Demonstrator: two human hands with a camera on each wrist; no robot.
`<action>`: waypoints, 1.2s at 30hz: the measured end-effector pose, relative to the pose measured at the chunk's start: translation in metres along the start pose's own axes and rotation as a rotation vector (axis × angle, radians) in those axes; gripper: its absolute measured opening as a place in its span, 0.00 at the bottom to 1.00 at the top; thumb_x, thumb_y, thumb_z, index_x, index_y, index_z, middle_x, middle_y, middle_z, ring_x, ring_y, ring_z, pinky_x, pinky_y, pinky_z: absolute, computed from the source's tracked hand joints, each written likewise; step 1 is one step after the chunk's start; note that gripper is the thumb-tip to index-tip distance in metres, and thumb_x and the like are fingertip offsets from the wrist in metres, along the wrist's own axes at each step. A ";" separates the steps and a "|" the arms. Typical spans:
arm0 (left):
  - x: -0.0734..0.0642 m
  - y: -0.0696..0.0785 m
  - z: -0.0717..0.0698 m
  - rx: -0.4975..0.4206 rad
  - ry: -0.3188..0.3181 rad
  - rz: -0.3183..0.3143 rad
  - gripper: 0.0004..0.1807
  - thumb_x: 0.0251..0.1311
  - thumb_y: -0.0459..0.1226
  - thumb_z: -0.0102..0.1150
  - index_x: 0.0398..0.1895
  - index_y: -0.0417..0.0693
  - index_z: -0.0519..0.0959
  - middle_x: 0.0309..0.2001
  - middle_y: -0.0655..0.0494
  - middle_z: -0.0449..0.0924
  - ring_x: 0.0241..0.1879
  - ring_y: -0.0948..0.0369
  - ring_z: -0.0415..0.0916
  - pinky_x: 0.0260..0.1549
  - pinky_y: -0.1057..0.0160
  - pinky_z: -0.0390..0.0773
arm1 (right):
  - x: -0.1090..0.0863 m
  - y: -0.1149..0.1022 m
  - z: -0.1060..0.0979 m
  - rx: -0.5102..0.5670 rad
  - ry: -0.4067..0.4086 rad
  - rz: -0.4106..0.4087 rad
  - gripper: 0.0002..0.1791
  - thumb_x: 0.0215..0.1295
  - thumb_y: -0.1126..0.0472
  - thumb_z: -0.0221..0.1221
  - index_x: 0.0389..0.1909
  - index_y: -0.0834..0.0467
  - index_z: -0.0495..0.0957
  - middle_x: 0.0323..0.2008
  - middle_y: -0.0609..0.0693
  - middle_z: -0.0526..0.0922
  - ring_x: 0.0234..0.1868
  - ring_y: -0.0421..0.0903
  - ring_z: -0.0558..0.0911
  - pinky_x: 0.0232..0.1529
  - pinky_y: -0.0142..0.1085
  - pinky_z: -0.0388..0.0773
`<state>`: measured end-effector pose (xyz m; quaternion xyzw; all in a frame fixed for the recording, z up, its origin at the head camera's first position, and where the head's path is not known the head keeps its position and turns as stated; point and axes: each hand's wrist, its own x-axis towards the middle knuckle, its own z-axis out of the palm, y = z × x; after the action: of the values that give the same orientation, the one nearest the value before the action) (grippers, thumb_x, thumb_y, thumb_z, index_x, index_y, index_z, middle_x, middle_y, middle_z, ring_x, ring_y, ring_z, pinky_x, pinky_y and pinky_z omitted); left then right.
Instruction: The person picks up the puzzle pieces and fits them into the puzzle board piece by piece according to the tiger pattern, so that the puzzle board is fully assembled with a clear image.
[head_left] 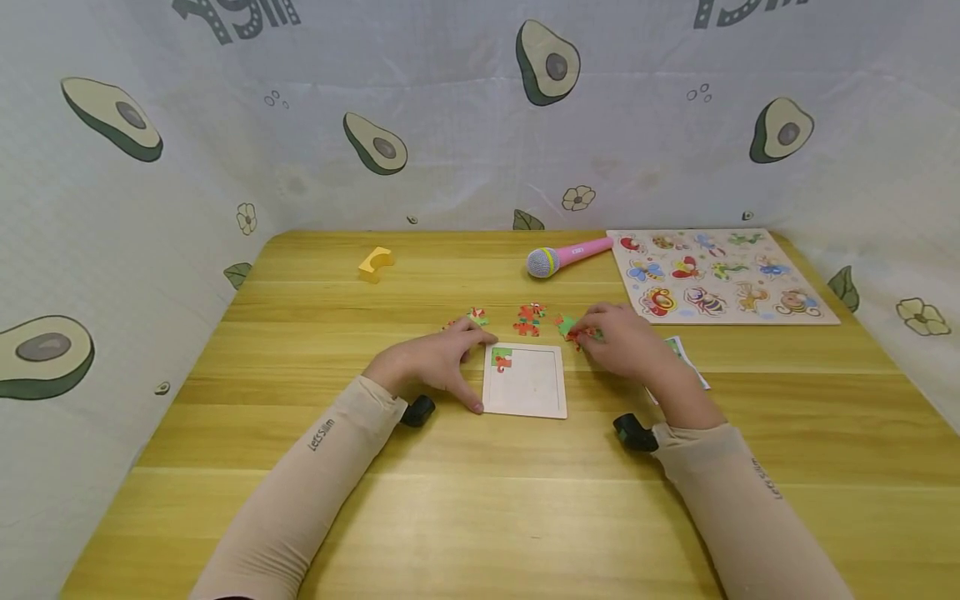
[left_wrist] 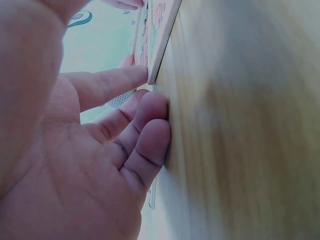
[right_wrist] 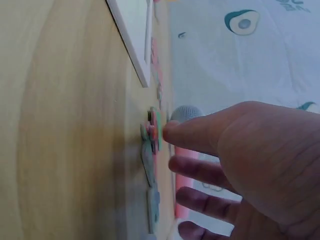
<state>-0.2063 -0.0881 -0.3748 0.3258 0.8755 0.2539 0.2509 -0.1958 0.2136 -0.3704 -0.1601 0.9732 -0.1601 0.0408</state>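
With left hand (head_left: pixel 431 364) spread, steadying the central puzzle board (head_left: pixel 527 387) at its left edge; with right hand (head_left: pixel 624 343) at loose pieces (head_left: pixel 565 324) off its far right corner, can't tell if pinching; apparently selecting one, probably to fit next beside the corner piece (head_left: pixel 501 358)

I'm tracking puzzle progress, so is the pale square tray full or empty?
The tray is nearly empty: in the head view, one green-and-red piece sits in its upper-left corner; the rest is bare.

Hands (head_left: pixel 431 360) (head_left: pixel 626 340) apart (left thumb (head_left: pixel 463 394) outstretched)
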 end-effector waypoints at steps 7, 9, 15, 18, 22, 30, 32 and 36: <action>-0.001 0.001 0.000 -0.003 0.002 0.004 0.57 0.42 0.50 0.83 0.76 0.49 0.62 0.59 0.55 0.59 0.48 0.57 0.63 0.44 0.61 0.70 | 0.008 -0.004 0.003 0.051 0.046 0.134 0.27 0.70 0.48 0.62 0.58 0.65 0.79 0.51 0.63 0.81 0.53 0.60 0.78 0.55 0.56 0.73; -0.001 0.001 0.000 -0.001 0.003 0.004 0.57 0.42 0.50 0.83 0.76 0.49 0.62 0.59 0.55 0.59 0.48 0.57 0.63 0.44 0.61 0.70 | 0.010 -0.005 0.004 0.059 0.038 0.180 0.31 0.68 0.45 0.63 0.60 0.66 0.78 0.51 0.62 0.81 0.51 0.58 0.78 0.54 0.56 0.73; -0.001 0.001 0.001 0.014 -0.002 -0.003 0.57 0.43 0.50 0.83 0.76 0.50 0.62 0.59 0.57 0.59 0.48 0.58 0.64 0.44 0.62 0.71 | 0.018 -0.011 0.007 0.057 0.022 0.234 0.32 0.66 0.43 0.64 0.57 0.67 0.80 0.52 0.63 0.81 0.52 0.59 0.77 0.57 0.55 0.71; -0.001 0.002 0.001 0.009 -0.002 0.000 0.57 0.42 0.50 0.83 0.76 0.51 0.62 0.59 0.57 0.59 0.48 0.58 0.64 0.44 0.61 0.71 | 0.020 -0.014 0.008 0.055 0.029 0.251 0.29 0.66 0.45 0.65 0.55 0.66 0.82 0.53 0.63 0.82 0.55 0.60 0.77 0.58 0.55 0.71; -0.001 0.002 0.000 -0.001 0.005 0.004 0.57 0.42 0.50 0.84 0.76 0.51 0.62 0.58 0.57 0.59 0.48 0.58 0.64 0.45 0.61 0.71 | 0.023 -0.016 0.010 0.073 0.048 0.237 0.25 0.67 0.49 0.65 0.53 0.65 0.83 0.53 0.62 0.82 0.55 0.59 0.78 0.58 0.55 0.71; -0.001 0.001 0.000 -0.006 0.005 -0.007 0.57 0.42 0.50 0.83 0.77 0.53 0.62 0.59 0.58 0.59 0.49 0.58 0.64 0.46 0.60 0.70 | 0.026 -0.015 0.016 0.057 0.098 0.105 0.22 0.66 0.51 0.66 0.54 0.63 0.83 0.46 0.60 0.82 0.47 0.56 0.77 0.51 0.52 0.74; -0.001 0.001 0.000 -0.005 0.003 -0.010 0.57 0.42 0.51 0.83 0.77 0.53 0.61 0.59 0.58 0.59 0.49 0.58 0.64 0.45 0.60 0.70 | 0.026 -0.014 0.017 0.042 0.123 0.079 0.22 0.65 0.51 0.67 0.52 0.63 0.84 0.44 0.59 0.82 0.44 0.55 0.77 0.49 0.51 0.74; -0.001 0.000 0.000 -0.002 0.004 -0.010 0.57 0.42 0.51 0.83 0.77 0.53 0.62 0.59 0.58 0.59 0.49 0.58 0.64 0.45 0.60 0.70 | 0.027 -0.012 0.019 -0.010 0.191 0.025 0.20 0.63 0.51 0.68 0.48 0.62 0.85 0.41 0.58 0.83 0.42 0.55 0.78 0.46 0.51 0.74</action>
<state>-0.2059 -0.0885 -0.3741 0.3205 0.8774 0.2540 0.2509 -0.2155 0.1885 -0.3852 -0.1320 0.9754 -0.1691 -0.0511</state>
